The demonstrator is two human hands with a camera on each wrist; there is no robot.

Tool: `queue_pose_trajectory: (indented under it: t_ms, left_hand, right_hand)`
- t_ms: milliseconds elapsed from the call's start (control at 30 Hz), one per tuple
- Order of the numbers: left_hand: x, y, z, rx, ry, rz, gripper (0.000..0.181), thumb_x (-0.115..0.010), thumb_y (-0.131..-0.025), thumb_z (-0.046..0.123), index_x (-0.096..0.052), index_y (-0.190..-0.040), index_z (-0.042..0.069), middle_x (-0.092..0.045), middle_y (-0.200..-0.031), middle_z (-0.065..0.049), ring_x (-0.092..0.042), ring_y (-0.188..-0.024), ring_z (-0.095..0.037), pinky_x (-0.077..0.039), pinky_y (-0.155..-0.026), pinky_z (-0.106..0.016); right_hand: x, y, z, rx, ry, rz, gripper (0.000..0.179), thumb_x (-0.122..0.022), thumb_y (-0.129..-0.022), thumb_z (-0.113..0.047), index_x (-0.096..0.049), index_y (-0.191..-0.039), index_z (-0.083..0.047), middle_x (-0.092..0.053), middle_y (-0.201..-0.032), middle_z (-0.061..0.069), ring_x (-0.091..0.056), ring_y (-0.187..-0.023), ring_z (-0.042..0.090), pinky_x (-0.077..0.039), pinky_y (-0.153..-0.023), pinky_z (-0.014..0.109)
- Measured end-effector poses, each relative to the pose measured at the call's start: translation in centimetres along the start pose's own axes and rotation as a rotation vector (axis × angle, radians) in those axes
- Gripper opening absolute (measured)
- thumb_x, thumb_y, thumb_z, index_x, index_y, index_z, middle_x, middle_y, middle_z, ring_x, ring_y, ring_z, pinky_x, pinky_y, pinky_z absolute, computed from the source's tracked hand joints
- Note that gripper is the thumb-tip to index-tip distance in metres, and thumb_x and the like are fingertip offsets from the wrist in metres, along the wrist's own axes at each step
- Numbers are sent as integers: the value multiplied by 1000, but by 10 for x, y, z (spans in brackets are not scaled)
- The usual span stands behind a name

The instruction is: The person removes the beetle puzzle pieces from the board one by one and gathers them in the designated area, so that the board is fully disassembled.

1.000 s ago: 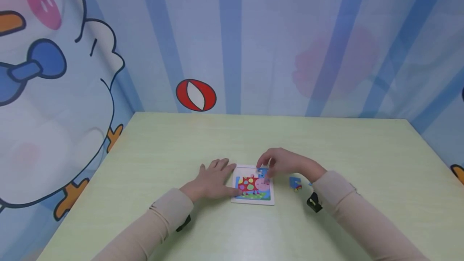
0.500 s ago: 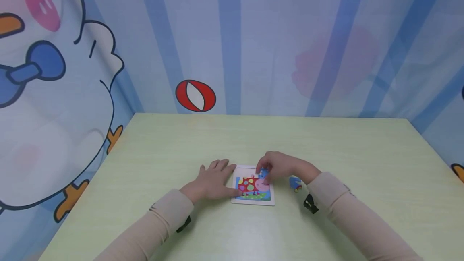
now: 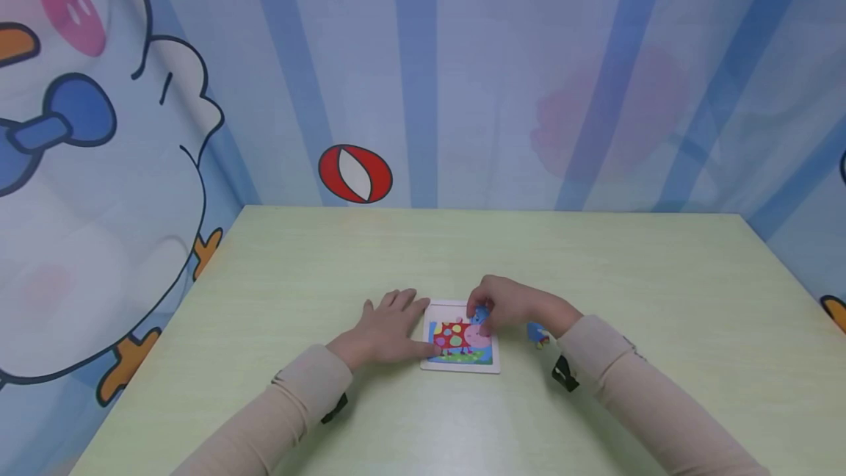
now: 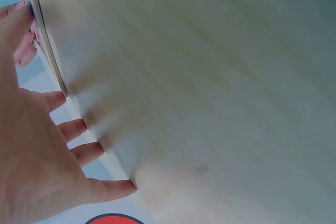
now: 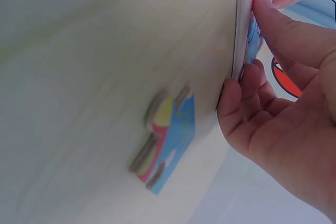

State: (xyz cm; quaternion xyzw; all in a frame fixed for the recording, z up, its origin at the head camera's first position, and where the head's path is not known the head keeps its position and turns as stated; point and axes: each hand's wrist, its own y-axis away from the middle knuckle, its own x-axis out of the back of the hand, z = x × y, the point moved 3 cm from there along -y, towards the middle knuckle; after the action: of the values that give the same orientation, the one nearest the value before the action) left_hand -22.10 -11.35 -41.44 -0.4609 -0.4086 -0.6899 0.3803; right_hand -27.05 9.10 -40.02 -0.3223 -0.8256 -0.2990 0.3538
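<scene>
Your right grip (image 3: pixel 512 303) is narrow, thumb and fingers pinching a blue piece (image 3: pixel 480 314) over the far right corner of the puzzle board (image 3: pixel 449 311); I cannot tell whether it lies flat, since your fingers cover part of it. Your left grip (image 3: pixel 380 333) is spread wide, thumb on the board's left side. If you press the piece while it's tilted or turned, it may catch on the pink-faced figure (image 3: pixel 474 336) just nearer you and lift that section. Should the left thumb slacken, a sideways push could slide the board across the bench (image 3: pixel 370 255). Beside your right wrist lies a loose piece (image 3: pixel 537 334); a low backward sweep, sleeve (image 3: pixel 598 344) or strap (image 3: pixel 565 374) dragging, might knock it away.
</scene>
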Motion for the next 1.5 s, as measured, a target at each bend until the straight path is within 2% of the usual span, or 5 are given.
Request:
queue_pose_trajectory:
  t_ms: [567, 833, 1033, 1300, 1500]
  left_hand:
    - [-1, 1, 1, 0, 2, -3, 85, -60, -83, 63, -34, -150, 18, -26, -157, -10, -20, -143, -36, -18, -107, -70]
    - [0, 1, 1, 7, 2, 0, 85, -61, -82, 62, -35, -150, 18, -27, -156, -10, -21, -143, -35, -19, -107, -70]
    - [0, 1, 2, 8, 7, -1, 85, -61, -82, 62, -35, -150, 17, -27, -156, -10, -20, -143, -35, -18, -107, -70]
    - [0, 1, 3, 0, 15, -2, 84, -60, -83, 62, -34, -150, 19, -25, -157, -10, -19, -144, -36, -16, -107, -71]
    - [1, 1, 2, -2, 11, -2, 81, -60, -83, 63, -36, -149, 21, -26, -156, -11, -19, -144, -36, -16, -107, -72]
  right_hand:
    - [-1, 3, 0, 32, -3, 19, 18, -75, -81, -5, -68, -93, -16, -51, -96, 4, -45, -90, 20, -43, -80, 34]
    - [0, 6, -1, 15, 4, 50, 41, -74, -82, -5, -58, -119, -11, -56, -106, 7, -51, -93, 21, -49, -88, 38]
    - [2, 7, -1, 23, 12, 85, 32, -74, -83, -6, -61, -112, -5, -57, -98, 5, -50, -88, 20, -48, -82, 34]
    - [5, 10, 4, 23, -25, 104, 14, -61, -92, -4, -64, -101, -14, -61, -96, 2, -52, -88, 19, -49, -83, 35]
    - [11, 13, 8, 16, -68, 119, 16, -53, -97, -6, -66, -99, -15, -64, -97, 0, -53, -87, 18, -47, -80, 33]
